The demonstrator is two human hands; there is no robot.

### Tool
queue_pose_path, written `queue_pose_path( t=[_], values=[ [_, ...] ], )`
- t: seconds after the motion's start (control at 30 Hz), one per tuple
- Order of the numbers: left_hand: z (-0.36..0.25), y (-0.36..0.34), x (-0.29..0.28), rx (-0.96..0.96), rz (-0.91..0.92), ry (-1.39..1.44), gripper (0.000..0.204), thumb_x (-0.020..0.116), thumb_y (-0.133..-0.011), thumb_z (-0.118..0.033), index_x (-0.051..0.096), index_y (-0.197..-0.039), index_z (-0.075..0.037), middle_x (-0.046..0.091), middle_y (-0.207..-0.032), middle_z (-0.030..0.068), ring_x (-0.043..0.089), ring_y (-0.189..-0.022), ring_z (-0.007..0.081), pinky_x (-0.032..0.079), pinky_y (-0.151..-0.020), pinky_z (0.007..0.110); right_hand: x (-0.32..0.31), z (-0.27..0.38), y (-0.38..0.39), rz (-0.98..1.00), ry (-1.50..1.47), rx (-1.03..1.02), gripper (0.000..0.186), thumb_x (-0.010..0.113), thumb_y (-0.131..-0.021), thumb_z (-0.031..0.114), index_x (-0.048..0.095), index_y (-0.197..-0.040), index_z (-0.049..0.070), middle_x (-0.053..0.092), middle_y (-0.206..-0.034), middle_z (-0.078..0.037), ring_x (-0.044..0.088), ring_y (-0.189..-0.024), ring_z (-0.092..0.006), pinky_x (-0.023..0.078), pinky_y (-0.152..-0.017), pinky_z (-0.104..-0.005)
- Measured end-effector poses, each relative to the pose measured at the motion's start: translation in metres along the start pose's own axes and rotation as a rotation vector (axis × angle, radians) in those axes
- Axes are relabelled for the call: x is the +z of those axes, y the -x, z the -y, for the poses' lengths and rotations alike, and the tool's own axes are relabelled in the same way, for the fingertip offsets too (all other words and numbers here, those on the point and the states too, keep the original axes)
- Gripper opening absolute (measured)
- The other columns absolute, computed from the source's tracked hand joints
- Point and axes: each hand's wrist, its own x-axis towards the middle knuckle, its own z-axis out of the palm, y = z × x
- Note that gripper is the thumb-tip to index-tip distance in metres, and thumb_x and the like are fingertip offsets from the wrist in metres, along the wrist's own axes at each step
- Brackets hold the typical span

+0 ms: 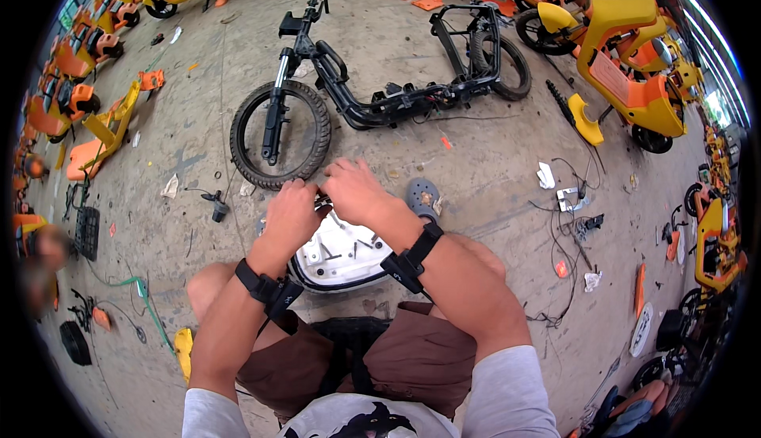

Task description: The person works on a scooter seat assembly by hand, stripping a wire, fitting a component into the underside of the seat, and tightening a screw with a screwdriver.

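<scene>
My left hand [295,210] and my right hand [355,191] are close together at the far end of a white moulded part [341,261] with a dark rim, which lies between my legs. Both hands have bent, closed fingers around a small dark piece [322,201] at that end; my fingers hide much of it, so I cannot tell what it is. Small dark slots and pieces show on the white surface. A black stripped scooter frame [357,113] stands beyond my hands, its front tyre [246,153] just past them. A grey clog [424,197] is beside my right hand.
Yellow-orange scooters [618,81] line both sides and the back. Loose panels [103,133], cables [563,248], a black pedal-like part [218,204] and scraps [545,175] litter the concrete floor [182,224]. A partly visible person [634,410] is at the lower right.
</scene>
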Motion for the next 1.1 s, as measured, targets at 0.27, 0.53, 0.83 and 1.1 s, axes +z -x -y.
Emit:
queue_pose_path(
  t=[0.27, 0.53, 0.83, 1.1],
  values=[
    [-0.008, -0.003, -0.006, -0.222, 0.435, -0.143, 0.036, 0.069, -0.084, -0.035, 0.071, -0.073, -0.001, 0.066, -0.075, 0.0235, 0.066, -0.073, 0.0402, 0.052, -0.067, 0.05, 0.002, 0.002, -0.001, -0.267, 0.059, 0.203, 0.033, 0.07, -0.071, 0.015, 0.071, -0.103, 0.008, 0.056, -0.125, -0.017, 0.044, -0.127, -0.0337, 0.037, -0.102, -0.0518],
    [-0.02, -0.003, -0.016, -0.131, 0.587, 0.142, 0.035, 0.067, -0.084, -0.038, 0.073, -0.087, -0.004, 0.068, -0.084, 0.0225, 0.065, -0.078, 0.0407, 0.052, -0.072, 0.047, -0.014, 0.01, -0.005, -0.038, -0.251, 0.287, 0.043, 0.066, -0.076, 0.013, 0.066, -0.118, 0.006, 0.068, -0.095, -0.024, 0.066, -0.092, -0.0384, 0.052, -0.08, -0.0469],
    [-0.004, -0.006, -0.021, -0.125, 0.186, 0.081, 0.021, 0.07, -0.075, -0.016, 0.071, -0.089, 0.0, 0.068, -0.087, 0.0205, 0.064, -0.083, 0.0375, 0.052, -0.073, 0.044, -0.01, -0.003, -0.002, 0.127, -0.248, 0.064, 0.022, 0.068, -0.073, 0.005, 0.074, -0.094, 0.009, 0.069, -0.097, -0.02, 0.065, -0.098, -0.0383, 0.052, -0.085, -0.0488],
    [-0.008, 0.003, -0.012, -0.159, 0.495, 0.004, 0.024, 0.068, -0.079, -0.023, 0.071, -0.076, 0.0, 0.067, -0.079, 0.0218, 0.065, -0.075, 0.0407, 0.052, -0.07, 0.048, 0.004, 0.002, 0.002, -0.219, 0.094, 0.008, 0.027, 0.072, -0.072, 0.016, 0.073, -0.098, 0.009, 0.054, -0.127, -0.015, 0.047, -0.123, -0.0309, 0.039, -0.1, -0.0487]
  ],
)
